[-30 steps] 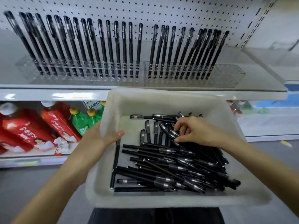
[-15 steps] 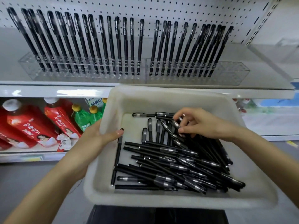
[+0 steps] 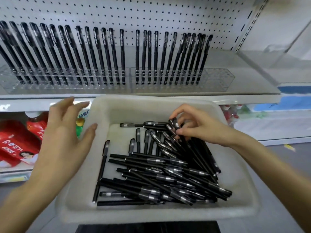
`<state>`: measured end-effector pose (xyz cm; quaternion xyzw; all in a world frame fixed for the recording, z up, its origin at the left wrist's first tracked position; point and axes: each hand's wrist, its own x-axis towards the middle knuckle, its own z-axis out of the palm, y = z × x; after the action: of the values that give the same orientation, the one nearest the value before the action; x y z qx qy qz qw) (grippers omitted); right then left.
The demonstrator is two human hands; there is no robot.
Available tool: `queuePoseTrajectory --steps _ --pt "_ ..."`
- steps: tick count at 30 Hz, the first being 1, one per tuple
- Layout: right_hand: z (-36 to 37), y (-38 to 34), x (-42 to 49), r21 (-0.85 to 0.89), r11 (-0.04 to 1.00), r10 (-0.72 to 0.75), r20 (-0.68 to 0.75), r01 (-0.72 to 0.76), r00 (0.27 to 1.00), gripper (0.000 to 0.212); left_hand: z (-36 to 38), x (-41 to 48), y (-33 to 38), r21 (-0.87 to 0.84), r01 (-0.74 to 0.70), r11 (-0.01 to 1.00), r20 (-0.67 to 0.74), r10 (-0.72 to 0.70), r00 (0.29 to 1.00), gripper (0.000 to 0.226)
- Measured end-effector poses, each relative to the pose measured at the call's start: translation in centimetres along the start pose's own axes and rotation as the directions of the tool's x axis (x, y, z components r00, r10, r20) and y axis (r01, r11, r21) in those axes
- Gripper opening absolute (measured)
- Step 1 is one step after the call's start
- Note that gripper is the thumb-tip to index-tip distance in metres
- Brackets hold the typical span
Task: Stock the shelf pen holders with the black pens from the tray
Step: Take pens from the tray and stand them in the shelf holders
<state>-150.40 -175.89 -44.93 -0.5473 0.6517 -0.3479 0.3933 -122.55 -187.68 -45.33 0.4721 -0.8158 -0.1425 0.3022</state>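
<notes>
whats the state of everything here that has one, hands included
tray, holding a loose heap of black pens
left hand, open, fingers spread beside the tray's left rim
right hand, pinching black pens in the tray
left pen holder, stocked along its length
right pen holder, part filled, right end empty
juice bottles, capped

Black pens (image 3: pixel 156 167), white tray (image 3: pixel 151 214), white dotted pegboard (image 3: pixel 151 14), red cartons (image 3: pixel 15 142)

The tall row of black pens (image 3: pixel 122 56) blocks most of the clear plastic holder (image 3: pixel 217 79); only its right end has room.
</notes>
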Motion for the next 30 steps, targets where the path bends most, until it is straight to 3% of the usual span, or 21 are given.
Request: queuePoseTrajectory --steps 5,9,12,15,17,20,27,30 --pt "0.0 0.5 -0.2 -0.051 0.997 -0.066 -0.143 0.059 0.988 0.027 0.4 2.2 4.3 -0.091 -0.161 0.983 0.062 0.167 0.984 0.042" --pt "-1.8 -0.4 -0.7 0.012 0.995 -0.090 -0.243 0.096 0.966 0.027 2.5 4.8 8.2 -0.106 -0.361 0.927 0.176 0.374 0.910 0.044" --pt "-5.7 -2.3 -1.2 0.178 0.972 -0.076 -0.378 0.153 0.923 0.028 4.5 6.7 11.2 -0.073 -0.469 0.880 0.233 0.472 0.850 0.048" --pt "-10.1 -4.1 -1.2 0.208 0.946 -0.105 -0.532 0.250 0.840 0.025 6.7 8.1 13.3 0.007 -0.570 0.822 0.301 0.542 0.785 0.053" --pt "-12.8 -4.9 -0.7 0.169 0.943 -0.124 -0.621 0.287 0.774 0.022 8.0 8.8 14.2 0.084 -0.611 0.787 0.349 0.551 0.758 0.056" --pt "-15.8 -5.6 0.4 0.124 0.941 -0.145 -0.691 0.314 0.709 0.020 9.2 9.6 14.5 0.164 -0.611 0.775 0.341 0.536 0.772 0.058" --pt "-17.8 -5.2 3.8 0.066 0.956 -0.171 -0.663 0.285 0.729 0.022 10.9 10.3 13.5 0.228 -0.607 0.761 0.329 0.527 0.784 0.059" --pt "-18.1 -4.7 4.7 0.035 0.961 -0.188 -0.640 0.273 0.745 0.019 11.0 10.3 13.0 0.149 -0.601 0.785 0.366 0.521 0.771 0.072"
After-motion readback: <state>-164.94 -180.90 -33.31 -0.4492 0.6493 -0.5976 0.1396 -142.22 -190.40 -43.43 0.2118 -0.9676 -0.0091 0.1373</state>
